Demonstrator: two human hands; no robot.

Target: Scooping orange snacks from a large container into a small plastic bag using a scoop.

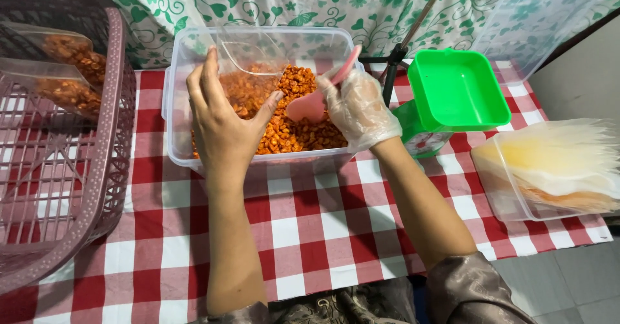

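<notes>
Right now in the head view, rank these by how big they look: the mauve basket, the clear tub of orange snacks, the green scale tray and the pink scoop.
1. Mauve basket, though it is cut off and nearest the camera.
2. Clear tub.
3. Green scale tray.
4. Pink scoop, partly hidden by the gloved right hand.

One view only — a head-worn camera looking steeply down from the table's (310, 233) near edge. It faces the far edge, close in — both forearms fill the middle.

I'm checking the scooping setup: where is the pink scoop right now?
In the head view, the pink scoop is in the gloved right hand, inside the clear tub over the orange snacks.
</notes>
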